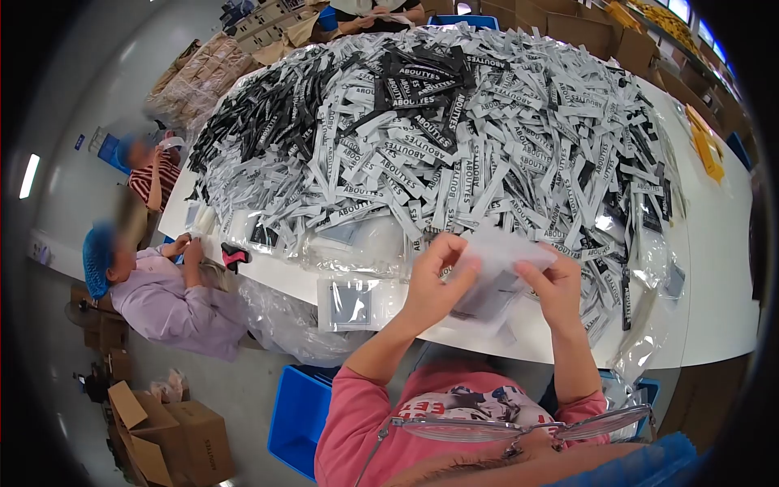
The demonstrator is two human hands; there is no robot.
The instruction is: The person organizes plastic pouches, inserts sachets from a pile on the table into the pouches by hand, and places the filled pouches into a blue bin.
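Note:
My left hand (438,280) pinches the left side of a whitish translucent plastic bag (497,272) between thumb and fingers. On its other side, my right hand (555,286) is closed on the bag's upper right edge. A grey shape shows inside or behind the bag; I cannot tell which. The bag is held over the near table edge, in front of a large heap of white and black printed packets (389,170) marked ABOUTYES. Left of my left hand lies a clear bag with a grey panel (350,305).
The white table (718,268) curves around the heap. A pink-and-black tool (235,257) lies near its left edge. Blue bins (296,422) stand below. A person in a lilac shirt (174,304) works at the left. A yellow holder (704,144) sits at the right.

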